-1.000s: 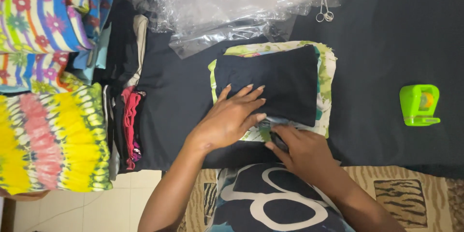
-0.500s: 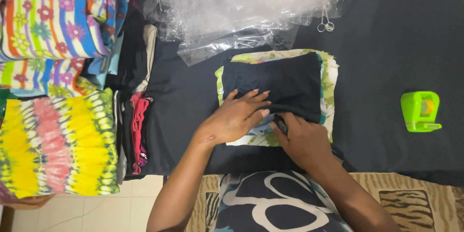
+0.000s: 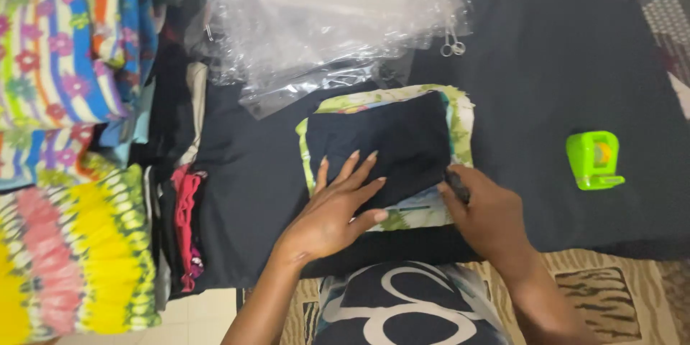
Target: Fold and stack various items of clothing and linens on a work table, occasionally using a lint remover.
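Note:
A folded garment lies on the black cloth-covered table [image 3: 546, 86]: a dark navy folded piece [image 3: 392, 140] on top of a green floral fabric [image 3: 460, 118]. My left hand [image 3: 334, 208] rests flat on the lower left of the navy piece, fingers spread. Closed around a thin dark pen-like object [image 3: 456, 185], my right hand [image 3: 489, 215] sits at the garment's lower right edge. My patterned dark shirt [image 3: 402, 309] shows at the bottom.
Stacks of bright folded fabrics [image 3: 68, 136] fill the left side, with darker garments [image 3: 183, 223] beside them. Clear plastic bags [image 3: 330, 21] lie at the back. Small scissors [image 3: 453, 47] sit near them. A green tape dispenser [image 3: 593, 160] stands at the right.
The view has shifted slightly. My right hand has moved up to the garment's lower right edge with the dark object; my left hand stays pressed on the navy piece.

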